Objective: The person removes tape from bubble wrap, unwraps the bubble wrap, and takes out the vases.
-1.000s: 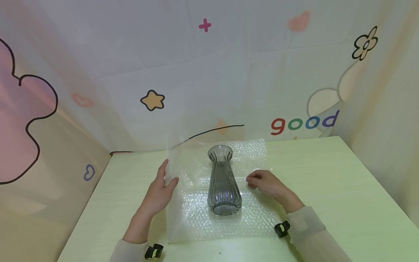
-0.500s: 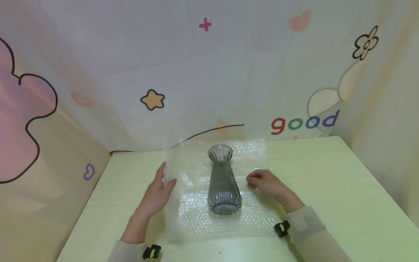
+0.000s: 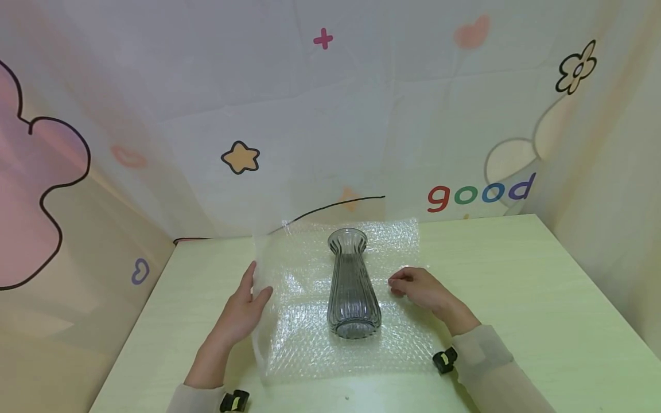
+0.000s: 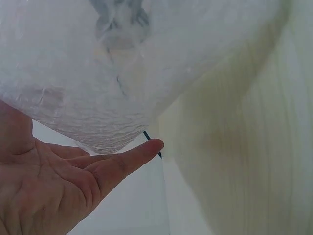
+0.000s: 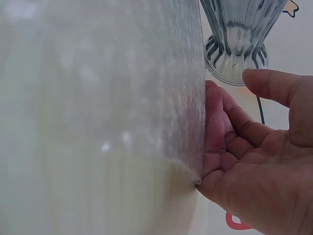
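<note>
A ribbed grey glass vase [image 3: 354, 287] lies on its side on a sheet of bubble wrap [image 3: 310, 344], its mouth pointing away from me. My left hand [image 3: 240, 315] is at the sheet's raised left edge, thumb on the near face and straight fingers behind it. From the left wrist, the wrap [image 4: 98, 88] bulges over those fingers, the vase blurred through it. To the right of the vase, my right hand [image 3: 423, 289] rests on the sheet with loosely bent fingers. The right wrist view shows its thumb apart from the fingers, near the vase's mouth [image 5: 237, 66].
Underneath is a pale wooden table [image 3: 516, 287], extending past the sheet on both sides. A printed curtain [image 3: 330, 115] with a star, hearts and the word "good" hangs behind its back edge. Black wrist cameras [image 3: 445, 360] sit below both sleeves.
My left hand has moved left and slightly toward me, and the raised left edge of the bubble wrap has shifted left with it. The right hand and the vase have stayed in place.
</note>
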Demonstrator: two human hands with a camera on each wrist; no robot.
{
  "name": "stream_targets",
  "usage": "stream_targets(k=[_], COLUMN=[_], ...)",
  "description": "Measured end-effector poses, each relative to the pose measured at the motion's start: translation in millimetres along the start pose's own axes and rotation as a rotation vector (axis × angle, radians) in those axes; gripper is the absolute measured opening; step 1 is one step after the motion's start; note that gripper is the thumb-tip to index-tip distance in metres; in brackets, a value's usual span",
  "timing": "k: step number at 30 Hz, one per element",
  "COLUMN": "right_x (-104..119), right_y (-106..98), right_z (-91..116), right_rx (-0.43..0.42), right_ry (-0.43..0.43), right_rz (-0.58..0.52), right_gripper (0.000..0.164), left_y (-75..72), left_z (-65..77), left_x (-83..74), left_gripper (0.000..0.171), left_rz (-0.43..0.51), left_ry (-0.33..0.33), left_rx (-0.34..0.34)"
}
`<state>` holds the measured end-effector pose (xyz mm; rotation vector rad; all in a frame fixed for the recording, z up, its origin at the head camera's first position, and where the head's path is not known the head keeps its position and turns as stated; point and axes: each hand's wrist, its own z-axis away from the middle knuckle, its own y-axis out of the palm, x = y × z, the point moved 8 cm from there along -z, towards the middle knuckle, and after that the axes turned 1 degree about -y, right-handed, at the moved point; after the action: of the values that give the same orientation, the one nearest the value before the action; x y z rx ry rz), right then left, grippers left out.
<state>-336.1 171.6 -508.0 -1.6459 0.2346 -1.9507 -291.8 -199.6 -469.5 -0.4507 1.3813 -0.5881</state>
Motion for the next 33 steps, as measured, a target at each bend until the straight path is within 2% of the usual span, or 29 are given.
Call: stream_targets(k=[33], right_x=[-0.2], right_y=[0.4], right_z=[0.2], right_rx=[0.005], right_ry=[-0.011], right_rz=[-0.006], right_gripper=[0.031], left_y=[-11.5], left_z=[7.0], left_x=[14.4], left_gripper=[0.071], left_rz=[-0.019], left_ry=[-0.002], left_rx=[0.0])
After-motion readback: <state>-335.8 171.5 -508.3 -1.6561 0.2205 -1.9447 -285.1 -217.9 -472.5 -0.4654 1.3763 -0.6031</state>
